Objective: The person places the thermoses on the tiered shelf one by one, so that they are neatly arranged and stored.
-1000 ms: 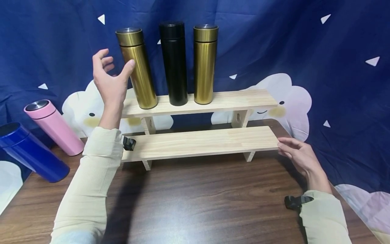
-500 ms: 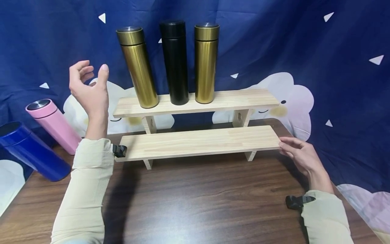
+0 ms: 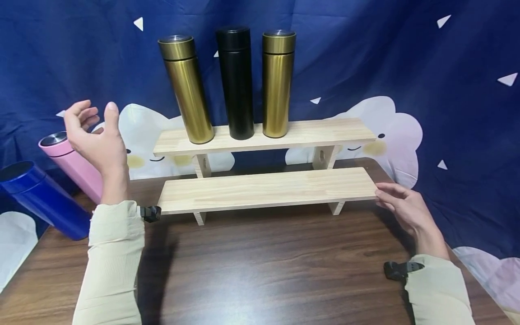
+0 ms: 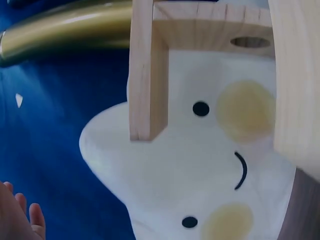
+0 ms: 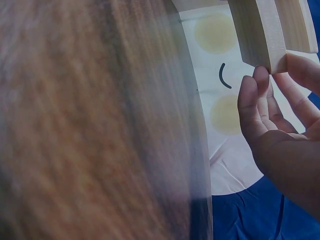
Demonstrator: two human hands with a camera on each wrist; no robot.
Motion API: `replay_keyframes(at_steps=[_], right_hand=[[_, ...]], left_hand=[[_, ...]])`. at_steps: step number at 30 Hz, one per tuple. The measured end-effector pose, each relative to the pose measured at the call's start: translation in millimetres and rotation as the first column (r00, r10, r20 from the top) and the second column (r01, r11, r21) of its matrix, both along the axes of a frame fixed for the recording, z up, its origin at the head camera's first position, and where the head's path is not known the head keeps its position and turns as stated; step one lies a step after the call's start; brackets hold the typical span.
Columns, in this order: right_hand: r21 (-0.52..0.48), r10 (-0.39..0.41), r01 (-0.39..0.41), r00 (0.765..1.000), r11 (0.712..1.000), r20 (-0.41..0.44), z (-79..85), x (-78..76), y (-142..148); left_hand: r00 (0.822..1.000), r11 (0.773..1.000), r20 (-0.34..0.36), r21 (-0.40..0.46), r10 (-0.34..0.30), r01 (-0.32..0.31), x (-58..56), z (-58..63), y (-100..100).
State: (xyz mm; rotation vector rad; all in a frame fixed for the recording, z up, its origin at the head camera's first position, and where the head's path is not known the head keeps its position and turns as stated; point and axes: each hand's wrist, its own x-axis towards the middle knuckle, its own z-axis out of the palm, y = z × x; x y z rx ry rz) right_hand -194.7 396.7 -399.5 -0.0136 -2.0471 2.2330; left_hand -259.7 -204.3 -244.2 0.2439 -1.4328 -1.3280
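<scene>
My left hand (image 3: 99, 142) is raised at the left with loosely curled fingers and nothing in it, overlapping the pink thermos bottle (image 3: 77, 164) in the head view. A blue thermos bottle (image 3: 46, 203) stands on the table beside the pink one. With thumb and fingers, my right hand (image 3: 410, 214) pinches the right end of the two-tier wooden shelf's lower board (image 3: 268, 189). On the upper board (image 3: 325, 131) stand a gold bottle (image 3: 188, 97), a black bottle (image 3: 236, 90) and a second gold bottle (image 3: 278, 90). The right wrist view shows the fingertips (image 5: 260, 75) at the board's corner.
The brown wooden table (image 3: 260, 262) extends in front of the shelf. Behind it hangs a blue cloth (image 3: 365, 54) with white clouds and triangles. Dark cameras are strapped at both wrists.
My left hand has moved away from the left gold bottle, down and to the left, in front of the pink bottle. My right hand keeps its hold on the shelf.
</scene>
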Motion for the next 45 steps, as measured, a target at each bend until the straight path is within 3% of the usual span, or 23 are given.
replay_keyframes(at_steps=[4,8,12,17,28,37,45], right_hand=[[-0.022,0.007,-0.007,1.000,1.000,-0.004,0.0,0.8,0.4],[-0.036,0.012,-0.012,1.000,0.999,-0.010,-0.1,0.7,0.4],[-0.029,0.009,-0.009,1.000,1.000,-0.008,-0.1,0.4,0.5],[-0.029,0.008,-0.008,1.000,1.000,-0.004,-0.9,-0.4,0.5],[-0.050,0.017,-0.017,1.000,0.999,-0.007,0.7,-2.3,0.6],[-0.059,0.011,-0.011,1.000,0.998,-0.001,1.6,-2.3,-0.2],[-0.051,0.005,-0.005,1.000,0.999,0.009,0.3,-1.8,-0.1]], left_hand=[[0.999,0.999,-0.001,-0.009,0.033,-0.033,6.7,-6.3,-12.4],[0.999,0.998,0.038,0.056,0.033,-0.035,19.7,-7.0,-18.1],[0.996,0.993,-0.004,0.076,0.085,-0.084,29.6,-9.5,-21.6],[0.984,0.984,-0.035,0.038,0.177,-0.176,33.2,-21.1,-33.5],[0.964,0.964,-0.005,0.042,0.265,-0.264,39.1,-43.4,-63.2],[0.947,0.947,-0.008,0.010,0.320,-0.320,57.1,-44.8,-65.2],[0.929,0.928,-0.013,0.051,0.369,-0.368,67.5,-51.8,-69.3]])
